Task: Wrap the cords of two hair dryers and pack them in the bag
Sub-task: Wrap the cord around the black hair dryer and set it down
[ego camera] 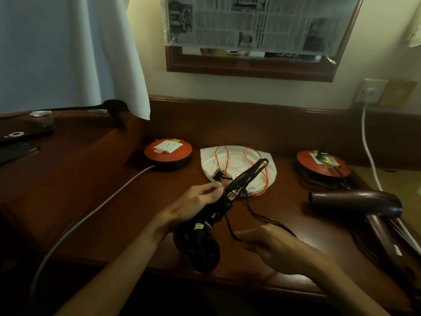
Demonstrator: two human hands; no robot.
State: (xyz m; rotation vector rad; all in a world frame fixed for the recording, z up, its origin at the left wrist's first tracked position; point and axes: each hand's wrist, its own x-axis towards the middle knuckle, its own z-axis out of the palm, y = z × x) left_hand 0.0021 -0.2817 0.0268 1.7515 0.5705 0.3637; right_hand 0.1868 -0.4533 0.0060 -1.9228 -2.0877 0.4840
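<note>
Head view: the left hand (200, 199) holds the black dryer (205, 236) above the front of the dark wooden worktop (114, 190). Its grip is closed round the dryer where barrel meets handle; the barrel end points down toward the person and the folding handle (248, 173) sticks up and away, over the bag. The right hand (268, 247) is just right of the dryer, fingers curled, pinching the thin black cord (252, 210). The cord runs from the dryer's handle in a loose loop down to those fingers; its plug (217, 173) lies on the bag.

The white bag (237, 165) lies flat on the worktop beyond the hands, with its orange drawstring (262, 179) spread in loops over it.

The second dryer (355, 199), dark maroon, lies on its side at the right of the worktop, nozzle pointing left, handle angled toward the near right corner. Its cord trails off beside the handle; how it lies further on I cannot tell.

Two red cable reels sit at the back: the left reel (168, 153), with a white socket plate on top, is just left of the bag, and a pale cable (91, 213) runs from it toward the near left edge. The right reel (323, 163) stands behind the second dryer.

A white cable (369, 151) hangs from a wall socket (371, 92) at far right. A framed mirror (250, 62), mostly covered with newspaper, hangs above, and a pale curtain (68, 53) hangs at left.
</note>
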